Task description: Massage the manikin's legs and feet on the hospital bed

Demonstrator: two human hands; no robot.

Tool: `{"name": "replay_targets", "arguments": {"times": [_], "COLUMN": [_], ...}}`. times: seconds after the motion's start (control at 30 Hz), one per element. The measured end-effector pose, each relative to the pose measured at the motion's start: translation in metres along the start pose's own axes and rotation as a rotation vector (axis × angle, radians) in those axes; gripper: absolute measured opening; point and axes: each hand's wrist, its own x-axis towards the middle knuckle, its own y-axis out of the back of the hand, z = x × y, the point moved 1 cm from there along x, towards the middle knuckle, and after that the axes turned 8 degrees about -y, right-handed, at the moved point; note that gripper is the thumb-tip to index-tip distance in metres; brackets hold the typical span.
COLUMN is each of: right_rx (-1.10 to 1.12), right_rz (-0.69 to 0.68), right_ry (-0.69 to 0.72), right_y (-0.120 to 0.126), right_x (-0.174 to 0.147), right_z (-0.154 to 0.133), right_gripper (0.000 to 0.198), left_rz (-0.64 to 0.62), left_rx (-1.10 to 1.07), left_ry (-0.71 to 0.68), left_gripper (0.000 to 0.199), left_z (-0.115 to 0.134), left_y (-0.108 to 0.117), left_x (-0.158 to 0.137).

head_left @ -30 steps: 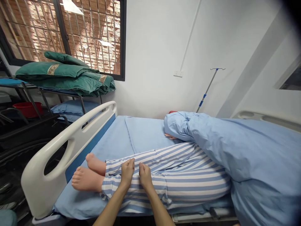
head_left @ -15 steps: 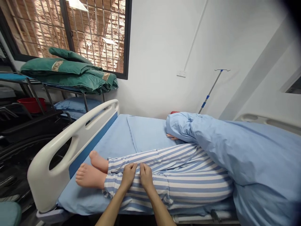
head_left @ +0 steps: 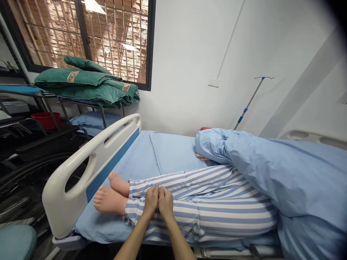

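My left hand [head_left: 151, 198] and my right hand [head_left: 165, 200] are both closed and side by side, their thumb sides touching or nearly so. They are over the lower legs of a mannequin in blue-and-white striped trousers [head_left: 217, 213]. No cloth is pulled up around the fingers and nothing shows in either hand, though their undersides are hidden. To the left, the mannequin's bare feet [head_left: 110, 200] stick out of the trouser cuffs. A blue quilt [head_left: 244, 159] covers its upper body, with a mannequin hand [head_left: 202, 156] peeking out from under the edge.
The mannequin lies on a bed with a blue sheet [head_left: 173, 150] and a pale footboard [head_left: 61, 195] at left. Beyond that stand a wheelchair [head_left: 35, 159], a red bucket [head_left: 47, 120] and a rack with folded green quilts [head_left: 86, 85]. A drip pole [head_left: 251, 101] rises behind the bed.
My two hands have come together from a small gap. The view has shifted slightly left, so the bed and room appear further right. The mannequin and quilt look unmoved.
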Motion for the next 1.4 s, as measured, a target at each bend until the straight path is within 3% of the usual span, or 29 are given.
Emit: {"name": "replay_targets", "arguments": {"times": [0.13, 0.37, 0.6, 0.7, 0.87, 1.03, 1.4], "right_rx": [-0.171, -0.183, -0.232, -0.167, 0.042, 0.134, 0.152], "right_rz": [0.022, 0.01, 0.073, 0.08, 0.062, 0.061, 0.023], "right_ry": [-0.004, -0.007, 0.001, 0.002, -0.027, -0.033, -0.051], "right_y": [-0.006, -0.004, -0.007, -0.006, -0.001, 0.0, -0.001], "right_x": [-0.006, -0.003, -0.005, -0.005, -0.004, -0.005, -0.003], "right_z": [0.016, 0.014, 0.017, 0.016, 0.016, 0.013, 0.009], "right_gripper": [0.039, 0.041, 0.044, 0.043, 0.04, 0.034, 0.037], "left_rz": [0.022, 0.053, 0.102, 0.095, 0.084, -0.027, 0.005], "left_rx": [-0.038, -0.108, -0.188, -0.222, 0.024, 0.27, 0.276], "left_ry": [-0.004, 0.051, 0.076, 0.032, -0.083, -0.154, -0.16], "left_gripper": [0.03, 0.032, 0.034, 0.034, 0.032, 0.028, 0.032], "left_z": [-0.005, -0.004, 0.055, 0.069, 0.034, -0.006, -0.004], "left_y": [-0.002, -0.003, 0.01, 0.008, -0.006, -0.01, -0.006], "left_x": [0.0, 0.006, 0.036, 0.035, 0.006, -0.009, -0.007]}}
